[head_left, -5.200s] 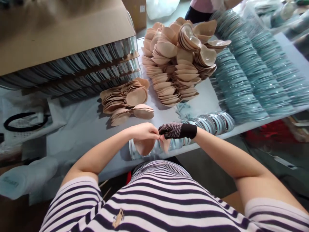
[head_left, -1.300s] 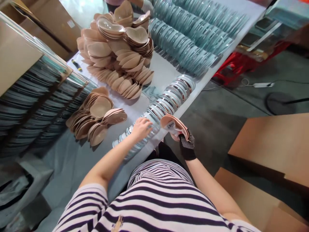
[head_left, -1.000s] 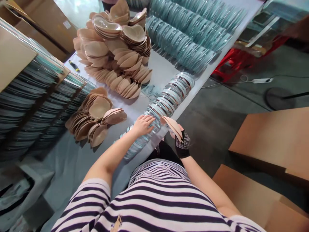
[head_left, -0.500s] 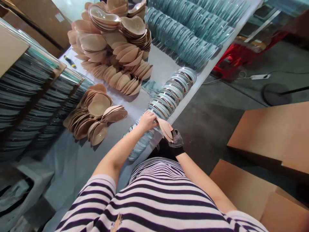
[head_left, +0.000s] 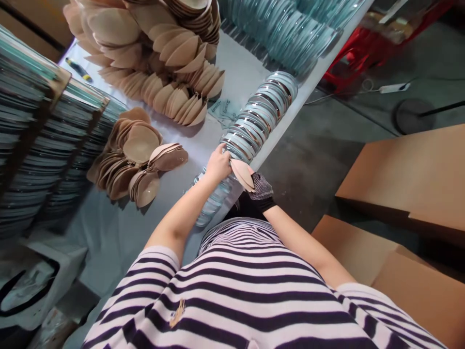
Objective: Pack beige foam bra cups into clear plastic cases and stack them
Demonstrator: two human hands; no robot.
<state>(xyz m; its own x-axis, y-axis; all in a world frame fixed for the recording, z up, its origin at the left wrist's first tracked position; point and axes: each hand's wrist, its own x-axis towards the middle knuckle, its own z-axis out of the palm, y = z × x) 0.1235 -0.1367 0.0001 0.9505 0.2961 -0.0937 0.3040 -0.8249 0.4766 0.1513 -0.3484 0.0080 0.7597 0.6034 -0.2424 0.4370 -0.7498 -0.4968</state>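
**Pad at the case row**

My right hand (head_left: 258, 190), in a dotted black glove, has its fingers clamped on a tan pad (head_left: 242, 174), held at the near edge of the worktop (head_left: 238, 72). The pad tilts, one tip touching my left hand (head_left: 218, 165). That bare hand rests on a row of clear cases (head_left: 254, 121) that runs along the worktop's edge; its fingers are curled onto the top of one case, but I cannot tell whether they grip it.

Just left of the row lies a small heap of pads (head_left: 136, 162), and farther back a big pile of pads (head_left: 152, 53). Teal cases (head_left: 290, 29) lie in rows at the far right of the worktop. Stacked cases (head_left: 39, 135) stand in tiers on my left. Cardboard boxes (head_left: 407, 174) sit on the floor to my right.
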